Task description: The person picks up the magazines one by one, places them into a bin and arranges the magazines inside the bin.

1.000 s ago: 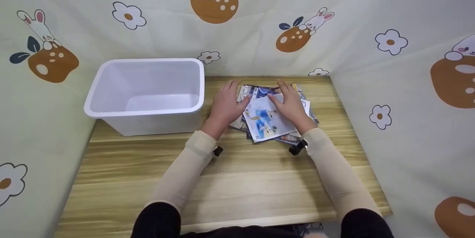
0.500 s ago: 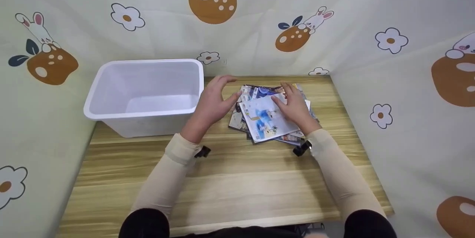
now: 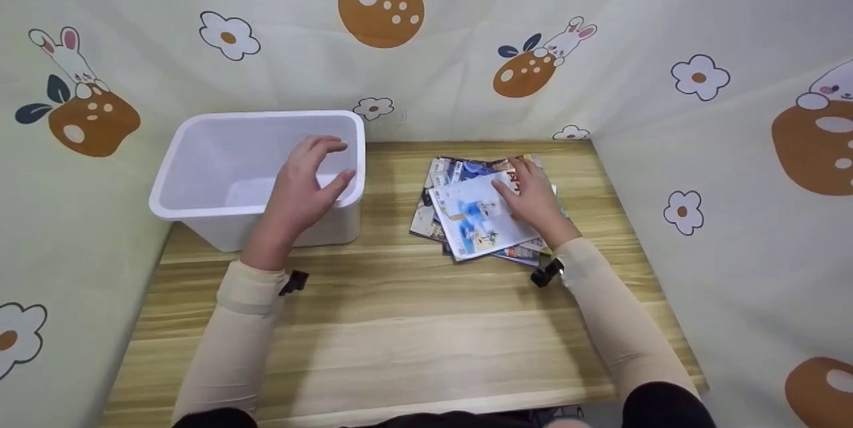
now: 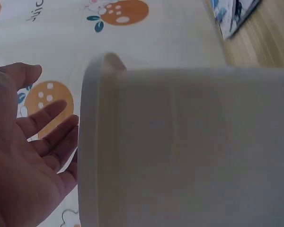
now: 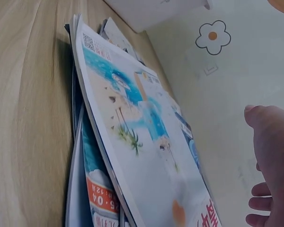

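In the head view, my left hand (image 3: 300, 188) hangs over the front right part of a white plastic bin (image 3: 223, 211), fingers loosely bent and holding nothing. The left wrist view shows that hand (image 4: 33, 156) beside the bin's rim (image 4: 89, 142); whether they touch I cannot tell. On the right, my right hand (image 3: 536, 201) hovers at or just above a loose stack of magazines (image 3: 426, 218), fingers relaxed. The top magazine (image 3: 473, 215) has a pale cover with a blue beach picture. From the right wrist, the hand (image 5: 274, 161) appears apart from that cover (image 5: 146, 127).
Everything stands on a wood-grain table (image 3: 400, 321). A pale curtain (image 3: 453, 35) printed with rabbits, fruit and flowers hangs behind and along both sides. Inside the bin, its bottom shows bare in the head view.
My left hand has left the magazines' left side and moved left to over the bin. My right hand has shifted only slightly right, and the stack stays in place.
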Demonstrator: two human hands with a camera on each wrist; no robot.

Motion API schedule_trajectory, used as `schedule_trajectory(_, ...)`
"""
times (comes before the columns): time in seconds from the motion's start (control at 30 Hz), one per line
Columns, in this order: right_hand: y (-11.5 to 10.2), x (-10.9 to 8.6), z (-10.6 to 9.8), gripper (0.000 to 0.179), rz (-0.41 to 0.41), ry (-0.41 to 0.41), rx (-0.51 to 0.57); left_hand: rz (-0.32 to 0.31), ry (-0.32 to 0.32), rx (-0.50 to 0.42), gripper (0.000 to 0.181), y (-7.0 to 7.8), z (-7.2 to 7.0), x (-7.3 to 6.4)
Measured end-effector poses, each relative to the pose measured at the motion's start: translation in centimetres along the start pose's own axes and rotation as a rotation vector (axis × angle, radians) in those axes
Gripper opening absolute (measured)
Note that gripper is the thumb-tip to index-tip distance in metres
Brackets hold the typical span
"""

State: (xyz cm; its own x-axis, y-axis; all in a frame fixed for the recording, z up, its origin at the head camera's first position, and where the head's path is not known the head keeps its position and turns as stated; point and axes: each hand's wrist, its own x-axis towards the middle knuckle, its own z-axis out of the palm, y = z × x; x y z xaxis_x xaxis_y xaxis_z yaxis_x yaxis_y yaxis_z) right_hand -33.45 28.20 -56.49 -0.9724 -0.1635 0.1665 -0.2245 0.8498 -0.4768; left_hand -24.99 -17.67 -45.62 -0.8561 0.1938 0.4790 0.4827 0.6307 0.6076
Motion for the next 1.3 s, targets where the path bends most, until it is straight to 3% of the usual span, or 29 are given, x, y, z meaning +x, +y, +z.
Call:
schedule_trajectory(0.27, 0.8, -0.2, -0.2, 0.081, 0.03, -0.002, 0.032, -0.055, -0.028, 0.072, 0.052, -3.4, -5.5, -2.1)
schedule_trajectory(0.5, 1.6, -0.5, -0.3, 0.086, 0.022, -0.008, -0.002, -0.142, -0.06, 0.1, 0.059, -5.2, -8.6, -3.7)
schedule_trajectory(0.7, 2.6, -0.8, -0.3, 0.085, 0.034, 0.001, -0.004, -0.227, -0.074, 0.142, 0.067, -6.6, -10.5, -4.3)
schedule_trajectory(0.87, 3.1, -0.9, -0.3, 0.086, 0.039, 0.002, -0.021, -0.27, -0.037, 0.179, 0.068, -8.4, -11.8, -4.9)
schedule_trajectory(1.0, 3.4, -1.1, -0.4, 0.087, 0.049, -0.003, -0.03, -0.312, -0.011, 0.207, 0.071, -9.9, -12.6, -5.5)
schedule_trajectory(1.3, 3.3, -1.1, -0.3, 0.081, 0.023, 0.005, -0.083, -0.372, -0.019, 0.233, 0.088, -12.5, -14.1, -6.9)
